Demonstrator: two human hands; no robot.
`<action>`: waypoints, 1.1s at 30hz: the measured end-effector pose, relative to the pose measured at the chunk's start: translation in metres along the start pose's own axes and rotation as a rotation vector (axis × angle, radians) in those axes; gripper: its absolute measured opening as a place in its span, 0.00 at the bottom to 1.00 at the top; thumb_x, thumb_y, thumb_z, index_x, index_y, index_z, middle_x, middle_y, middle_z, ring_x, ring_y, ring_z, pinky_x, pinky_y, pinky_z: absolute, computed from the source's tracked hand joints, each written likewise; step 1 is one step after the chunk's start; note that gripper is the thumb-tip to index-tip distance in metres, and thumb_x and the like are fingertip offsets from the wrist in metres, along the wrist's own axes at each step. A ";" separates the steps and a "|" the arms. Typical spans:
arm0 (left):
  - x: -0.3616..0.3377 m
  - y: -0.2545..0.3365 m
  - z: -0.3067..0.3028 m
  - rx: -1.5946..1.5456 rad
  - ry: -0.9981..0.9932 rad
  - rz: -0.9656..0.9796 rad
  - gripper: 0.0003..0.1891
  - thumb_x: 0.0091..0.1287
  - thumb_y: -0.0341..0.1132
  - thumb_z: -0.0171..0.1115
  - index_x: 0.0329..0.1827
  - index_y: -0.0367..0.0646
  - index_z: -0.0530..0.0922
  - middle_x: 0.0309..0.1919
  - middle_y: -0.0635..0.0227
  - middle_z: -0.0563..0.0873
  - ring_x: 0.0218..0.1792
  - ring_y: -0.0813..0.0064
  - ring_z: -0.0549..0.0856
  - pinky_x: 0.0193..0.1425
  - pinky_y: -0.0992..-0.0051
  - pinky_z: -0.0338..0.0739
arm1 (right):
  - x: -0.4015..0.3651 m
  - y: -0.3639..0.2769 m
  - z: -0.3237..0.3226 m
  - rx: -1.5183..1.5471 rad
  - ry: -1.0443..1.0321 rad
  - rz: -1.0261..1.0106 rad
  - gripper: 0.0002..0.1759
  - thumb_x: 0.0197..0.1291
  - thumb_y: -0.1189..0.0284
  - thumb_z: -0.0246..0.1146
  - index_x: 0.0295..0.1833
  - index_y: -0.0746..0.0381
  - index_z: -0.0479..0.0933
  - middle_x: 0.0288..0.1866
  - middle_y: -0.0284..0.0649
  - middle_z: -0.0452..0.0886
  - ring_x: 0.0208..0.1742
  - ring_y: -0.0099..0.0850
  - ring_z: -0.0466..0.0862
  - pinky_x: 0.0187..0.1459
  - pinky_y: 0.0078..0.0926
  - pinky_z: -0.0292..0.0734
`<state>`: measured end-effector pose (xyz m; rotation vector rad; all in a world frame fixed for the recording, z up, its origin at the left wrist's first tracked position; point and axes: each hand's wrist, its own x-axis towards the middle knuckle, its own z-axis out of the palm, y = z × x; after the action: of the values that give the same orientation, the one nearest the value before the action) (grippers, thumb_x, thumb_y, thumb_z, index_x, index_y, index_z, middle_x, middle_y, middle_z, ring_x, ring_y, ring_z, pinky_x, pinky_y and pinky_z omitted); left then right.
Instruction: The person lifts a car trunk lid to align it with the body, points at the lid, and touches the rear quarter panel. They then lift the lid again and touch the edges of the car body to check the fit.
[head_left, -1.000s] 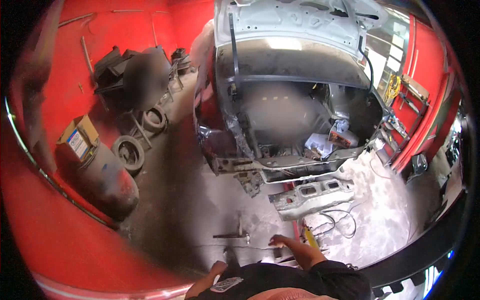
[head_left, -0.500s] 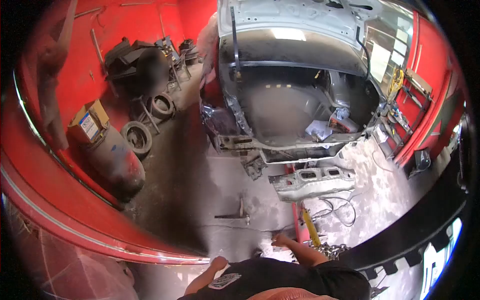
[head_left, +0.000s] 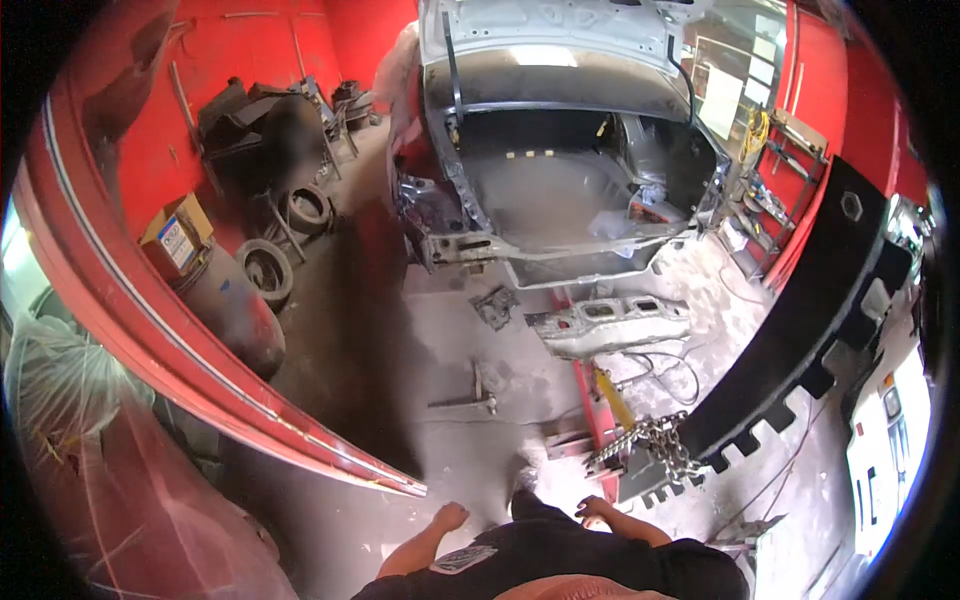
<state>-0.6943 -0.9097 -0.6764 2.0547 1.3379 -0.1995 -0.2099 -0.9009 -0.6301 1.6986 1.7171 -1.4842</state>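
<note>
Low in the view, my left hand (head_left: 451, 517) hangs beside my body with its fingers curled; whether it holds anything is too small to make out. On the other side of my body my right hand (head_left: 594, 508) hangs with its fingers partly curled, and its grip is unclear. It is nearest to a chain (head_left: 660, 447) by the red and yellow pulling equipment (head_left: 612, 396). A hammer (head_left: 478, 390) lies on the floor ahead of me. Beyond it, a cut metal panel (head_left: 610, 325) rests before the open rear of a car body (head_left: 560, 240).
A red wall edge (head_left: 250, 400) curves along the left. Tires (head_left: 266, 272) and a cardboard box (head_left: 178, 238) stand behind it. At the right is a long black notched beam (head_left: 780, 330). A hose (head_left: 670, 375) loops on the floor.
The view has shifted, so the car and hammer appear higher and more of the plastic-covered object and black beam shows. My right hand is lower and closer to my body.
</note>
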 end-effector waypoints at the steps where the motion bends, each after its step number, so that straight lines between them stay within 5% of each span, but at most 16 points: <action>1: -0.010 0.002 0.015 0.001 -0.006 0.000 0.23 0.72 0.50 0.53 0.44 0.40 0.89 0.47 0.45 0.89 0.53 0.44 0.87 0.61 0.50 0.80 | 0.003 0.014 0.018 -0.052 -0.022 -0.009 0.36 0.47 0.58 0.80 0.65 0.49 0.83 0.66 0.43 0.84 0.60 0.43 0.86 0.57 0.38 0.86; 2: -0.020 0.005 0.031 0.018 -0.067 0.035 0.24 0.72 0.51 0.53 0.44 0.39 0.89 0.46 0.44 0.89 0.52 0.44 0.88 0.60 0.49 0.81 | 0.006 0.027 0.035 -0.103 -0.044 -0.020 0.35 0.47 0.54 0.80 0.65 0.42 0.84 0.70 0.41 0.82 0.67 0.44 0.83 0.62 0.37 0.83; 4: -0.036 0.022 0.040 0.043 -0.131 0.076 0.24 0.72 0.52 0.54 0.43 0.39 0.89 0.45 0.43 0.90 0.51 0.43 0.88 0.59 0.49 0.81 | 0.014 0.060 0.060 0.388 0.066 0.189 0.36 0.41 0.53 0.81 0.62 0.33 0.85 0.74 0.39 0.78 0.74 0.42 0.75 0.65 0.36 0.80; 7: -0.045 0.053 0.035 -0.044 -0.178 0.187 0.26 0.69 0.56 0.56 0.40 0.39 0.90 0.40 0.43 0.90 0.44 0.40 0.89 0.55 0.49 0.83 | -0.005 0.093 0.078 0.033 0.290 -0.313 0.31 0.51 0.59 0.77 0.62 0.53 0.83 0.53 0.44 0.86 0.50 0.41 0.85 0.49 0.36 0.85; 9: -0.028 0.059 0.042 -0.057 -0.162 0.123 0.26 0.69 0.55 0.57 0.40 0.40 0.90 0.40 0.44 0.90 0.44 0.40 0.89 0.55 0.49 0.83 | -0.028 0.104 0.084 -0.411 0.590 -0.707 0.29 0.64 0.65 0.72 0.65 0.72 0.78 0.35 0.48 0.91 0.28 0.41 0.92 0.29 0.33 0.89; 10: -0.022 0.063 0.044 -0.079 -0.143 0.062 0.25 0.68 0.55 0.57 0.41 0.40 0.90 0.39 0.44 0.90 0.44 0.40 0.89 0.55 0.49 0.83 | -0.044 0.105 0.083 -0.664 0.580 -0.682 0.25 0.62 0.63 0.73 0.63 0.62 0.83 0.45 0.45 0.92 0.37 0.37 0.94 0.39 0.36 0.91; 15: -0.038 0.125 -0.018 -0.167 -0.090 0.059 0.22 0.69 0.50 0.55 0.42 0.40 0.89 0.43 0.44 0.90 0.46 0.44 0.89 0.55 0.49 0.84 | -0.104 0.074 0.086 0.479 0.210 0.187 0.31 0.57 0.58 0.74 0.64 0.58 0.83 0.52 0.45 0.91 0.46 0.37 0.92 0.54 0.35 0.87; 17: -0.021 0.131 -0.005 0.020 -0.135 0.109 0.21 0.69 0.48 0.54 0.43 0.40 0.89 0.45 0.44 0.90 0.48 0.45 0.90 0.55 0.49 0.84 | -0.119 0.089 0.091 0.287 0.371 -0.085 0.27 0.61 0.62 0.73 0.62 0.67 0.82 0.39 0.48 0.92 0.34 0.39 0.93 0.43 0.34 0.89; 21: 0.005 0.163 0.042 0.082 -0.219 0.056 0.19 0.70 0.43 0.53 0.44 0.40 0.89 0.47 0.45 0.90 0.47 0.45 0.90 0.53 0.49 0.85 | -0.217 0.078 0.084 0.469 0.514 -0.018 0.25 0.56 0.59 0.75 0.55 0.63 0.87 0.45 0.53 0.91 0.45 0.46 0.92 0.53 0.37 0.87; 25: 0.015 0.256 0.085 0.063 -0.170 0.156 0.20 0.72 0.45 0.55 0.47 0.39 0.88 0.43 0.49 0.90 0.39 0.51 0.89 0.45 0.52 0.86 | -0.272 0.171 0.121 0.530 0.589 -0.012 0.24 0.55 0.59 0.76 0.53 0.63 0.88 0.44 0.54 0.91 0.47 0.47 0.92 0.53 0.40 0.87; 29: 0.011 0.400 0.119 -0.357 -0.196 0.044 0.22 0.73 0.49 0.58 0.50 0.36 0.87 0.38 0.54 0.89 0.30 0.60 0.88 0.34 0.57 0.87 | -0.260 0.372 0.226 0.294 0.699 0.139 0.26 0.51 0.52 0.75 0.50 0.58 0.90 0.48 0.49 0.91 0.52 0.47 0.90 0.59 0.42 0.84; 30: 0.016 0.435 0.123 -0.557 -0.247 -0.184 0.23 0.73 0.50 0.59 0.49 0.36 0.86 0.34 0.57 0.89 0.28 0.64 0.87 0.30 0.59 0.86 | -0.287 0.390 0.231 0.345 0.616 0.220 0.21 0.55 0.54 0.73 0.46 0.58 0.91 0.47 0.46 0.91 0.49 0.44 0.91 0.56 0.41 0.85; 32: 0.030 0.474 0.147 -0.605 -0.255 -0.147 0.23 0.73 0.50 0.60 0.48 0.35 0.86 0.33 0.58 0.88 0.27 0.65 0.86 0.29 0.61 0.86 | -0.342 0.425 0.239 0.424 0.444 0.387 0.15 0.62 0.58 0.68 0.39 0.57 0.91 0.45 0.40 0.92 0.44 0.40 0.93 0.50 0.38 0.88; 33: 0.034 0.485 0.159 -0.657 -0.263 -0.109 0.23 0.73 0.51 0.61 0.47 0.35 0.86 0.33 0.59 0.88 0.26 0.66 0.86 0.27 0.62 0.85 | -0.369 0.436 0.236 0.518 0.391 0.432 0.13 0.64 0.61 0.67 0.43 0.59 0.89 0.43 0.45 0.92 0.41 0.43 0.93 0.47 0.42 0.89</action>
<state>-0.2274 -1.1018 -0.5968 1.3584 1.1543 -0.0589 0.1595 -1.3965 -0.6264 2.5697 1.0372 -1.5356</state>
